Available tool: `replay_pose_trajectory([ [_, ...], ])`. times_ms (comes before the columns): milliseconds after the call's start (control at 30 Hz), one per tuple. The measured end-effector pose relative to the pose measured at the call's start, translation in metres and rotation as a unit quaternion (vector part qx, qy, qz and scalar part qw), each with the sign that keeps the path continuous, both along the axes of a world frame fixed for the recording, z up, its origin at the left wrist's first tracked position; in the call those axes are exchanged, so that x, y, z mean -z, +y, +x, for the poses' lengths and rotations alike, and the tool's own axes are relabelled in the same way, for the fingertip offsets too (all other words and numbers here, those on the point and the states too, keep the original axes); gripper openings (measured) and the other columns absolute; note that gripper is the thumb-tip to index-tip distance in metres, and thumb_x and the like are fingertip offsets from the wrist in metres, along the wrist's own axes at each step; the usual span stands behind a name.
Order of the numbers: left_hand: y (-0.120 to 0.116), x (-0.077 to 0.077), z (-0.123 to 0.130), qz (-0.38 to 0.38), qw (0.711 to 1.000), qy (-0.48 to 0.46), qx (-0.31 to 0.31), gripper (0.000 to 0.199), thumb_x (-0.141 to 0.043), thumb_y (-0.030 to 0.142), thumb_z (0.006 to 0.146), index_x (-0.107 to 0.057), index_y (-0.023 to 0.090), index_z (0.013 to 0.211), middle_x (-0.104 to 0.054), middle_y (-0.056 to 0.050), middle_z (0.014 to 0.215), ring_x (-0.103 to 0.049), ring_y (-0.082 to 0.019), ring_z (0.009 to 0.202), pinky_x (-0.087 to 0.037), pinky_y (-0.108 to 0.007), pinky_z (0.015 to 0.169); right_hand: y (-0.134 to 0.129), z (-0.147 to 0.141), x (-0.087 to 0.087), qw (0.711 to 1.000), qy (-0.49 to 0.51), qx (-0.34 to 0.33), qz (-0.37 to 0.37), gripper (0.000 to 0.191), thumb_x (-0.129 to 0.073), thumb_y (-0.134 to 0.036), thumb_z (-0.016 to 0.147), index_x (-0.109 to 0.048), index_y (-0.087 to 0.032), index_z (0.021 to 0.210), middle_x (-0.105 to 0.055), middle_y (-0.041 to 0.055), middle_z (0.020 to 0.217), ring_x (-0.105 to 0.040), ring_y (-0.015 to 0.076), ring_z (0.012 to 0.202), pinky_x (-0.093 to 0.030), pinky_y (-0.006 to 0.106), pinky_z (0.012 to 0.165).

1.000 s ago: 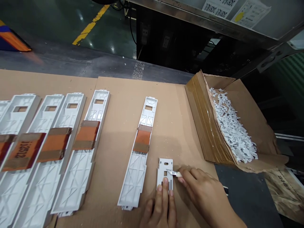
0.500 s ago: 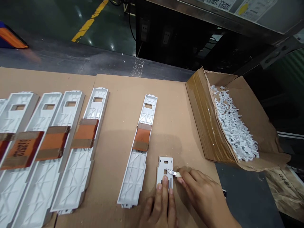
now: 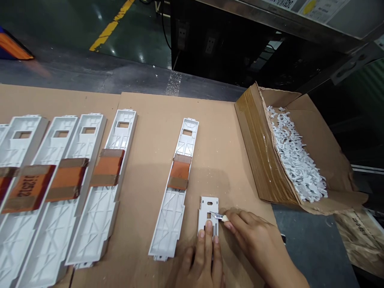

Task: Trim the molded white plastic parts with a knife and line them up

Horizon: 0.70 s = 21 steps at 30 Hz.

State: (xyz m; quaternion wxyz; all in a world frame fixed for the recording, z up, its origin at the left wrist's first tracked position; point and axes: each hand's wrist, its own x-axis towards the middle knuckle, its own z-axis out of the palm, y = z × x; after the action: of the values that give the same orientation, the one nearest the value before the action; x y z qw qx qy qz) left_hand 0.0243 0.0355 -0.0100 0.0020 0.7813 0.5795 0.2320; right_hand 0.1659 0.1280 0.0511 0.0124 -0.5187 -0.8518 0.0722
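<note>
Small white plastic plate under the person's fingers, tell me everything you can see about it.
The small white plastic plate is flat and roughly rectangular, with an oval slot near its far end, a squarish opening below that, and long narrow slots toward its near end. It lies on a brown cardboard sheet. The fingers of the left hand press its near end, and the tip of a craft knife, held in the right hand, touches it by the opening.

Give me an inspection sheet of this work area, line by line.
surface: brown cardboard sheet, white specks on it
job's things: small white plastic plate; craft knife, blade at the plate's square opening
clutter: long white plastic panels with orange-brown tape bands; open cardboard box of white plastic scraps
hands: left hand pressing the plate flat; right hand holding the knife
cables: black cable beyond the cardboard, near wall sockets
surroundings: dark floor, yellow line
</note>
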Motion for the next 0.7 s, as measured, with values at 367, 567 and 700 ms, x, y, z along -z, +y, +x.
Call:
replay_pose_trajectory([
  [367, 0.0, -0.001, 0.0, -0.012, 1.0, -0.006, 0.004, 0.037, -0.049, 0.027, 0.074, -0.062, 0.014, 0.106, -0.064, -0.012, 0.114, -0.047, -0.023, 0.114, -0.036, -0.035, 0.079, -0.008, -0.006, 0.0, 0.997, -0.056, 0.005, 0.06, 0.043, -0.022, -0.032, 0.099, -0.063, -0.025, 0.09, -0.065, 0.001, 0.073, -0.057, 0.0139, 0.052, -0.033, 0.027, 0.051],
  [567, 0.0, -0.003, -0.001, -0.015, 1.0, 0.004, 0.003, 0.038, -0.051, 0.024, 0.072, -0.062, 0.015, 0.106, -0.063, -0.011, 0.115, -0.048, -0.022, 0.113, -0.036, -0.034, 0.081, -0.011, -0.009, 0.0, 0.992, -0.094, 0.01, 0.081, 0.04, -0.025, -0.028, 0.097, -0.064, -0.024, 0.092, -0.064, 0.0025, 0.07, -0.059, 0.0164, 0.054, -0.033, 0.028, 0.052],
  [700, 0.001, -0.002, -0.001, -0.011, 1.0, 0.007, 0.007, 0.036, -0.048, 0.024, 0.074, -0.062, 0.014, 0.106, -0.063, -0.011, 0.115, -0.05, -0.022, 0.111, -0.036, -0.034, 0.081, -0.015, -0.01, 0.0, 0.993, -0.103, 0.016, 0.061, 0.039, -0.026, -0.026, 0.097, -0.064, -0.024, 0.096, -0.065, 0.0023, 0.071, -0.061, 0.0176, 0.055, -0.037, 0.028, 0.051],
])
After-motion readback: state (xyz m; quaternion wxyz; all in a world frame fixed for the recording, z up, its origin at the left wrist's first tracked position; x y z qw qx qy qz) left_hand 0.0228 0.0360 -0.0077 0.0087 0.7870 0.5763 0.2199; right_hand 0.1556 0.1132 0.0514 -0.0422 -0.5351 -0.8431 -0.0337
